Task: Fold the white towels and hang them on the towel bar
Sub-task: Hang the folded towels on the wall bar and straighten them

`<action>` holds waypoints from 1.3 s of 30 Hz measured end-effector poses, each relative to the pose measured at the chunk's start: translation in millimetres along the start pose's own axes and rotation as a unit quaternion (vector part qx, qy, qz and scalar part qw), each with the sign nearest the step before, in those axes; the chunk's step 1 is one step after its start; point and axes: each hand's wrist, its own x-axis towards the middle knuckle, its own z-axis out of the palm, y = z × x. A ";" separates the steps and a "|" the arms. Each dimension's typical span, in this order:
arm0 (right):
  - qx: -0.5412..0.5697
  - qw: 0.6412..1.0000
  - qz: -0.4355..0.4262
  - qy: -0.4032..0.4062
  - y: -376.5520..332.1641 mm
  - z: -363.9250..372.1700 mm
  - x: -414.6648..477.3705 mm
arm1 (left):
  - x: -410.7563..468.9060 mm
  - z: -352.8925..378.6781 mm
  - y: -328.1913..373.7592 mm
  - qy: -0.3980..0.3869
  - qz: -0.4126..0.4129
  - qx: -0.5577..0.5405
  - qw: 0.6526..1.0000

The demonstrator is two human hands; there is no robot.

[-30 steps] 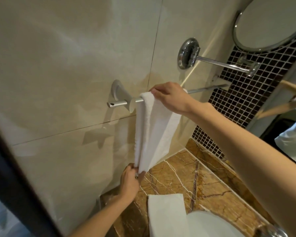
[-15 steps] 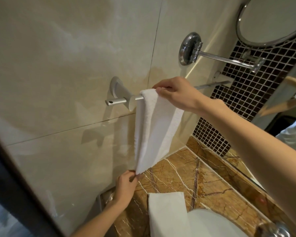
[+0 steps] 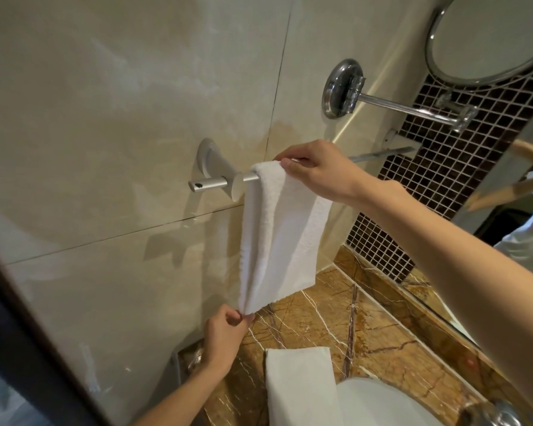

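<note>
A round chrome-rimmed mirror (image 3: 486,35) stands out from the beige tiled wall (image 3: 120,103) on a chrome arm (image 3: 406,109) — dark mosaic tiles (image 3: 419,186) behind it, a brown veined marble counter (image 3: 336,327) and white basin (image 3: 382,404) below.

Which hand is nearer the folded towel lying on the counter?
Left. The left hand pinches the bottom corner of the hanging towel, just up-left of the folded towel, not touching it. The right hand is far above, gripping that towel's top at the towel bar.
</note>
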 end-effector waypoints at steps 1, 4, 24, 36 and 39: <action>-0.001 1.000 0.001 -0.001 0.1 0.1 0.1 | 1.2 0.3 1.7 -0.002 -0.005 -0.013 1.000; -0.003 1.000 0.002 -0.001 0.4 0.9 0.5 | 4.2 3.4 4.0 -0.029 -0.002 -0.029 0.999; 0.000 1.000 0.009 0.024 18.4 1.9 -2.0 | 17.5 14.1 0.8 -0.030 -0.006 -0.033 0.999; 0.010 0.998 -0.025 0.063 21.2 7.6 -7.9 | 14.5 26.3 2.9 -0.057 -0.023 -0.088 0.994; 0.002 0.997 -0.026 0.066 22.7 9.0 -8.3 | 14.5 29.8 4.9 -0.042 -0.016 -0.054 0.998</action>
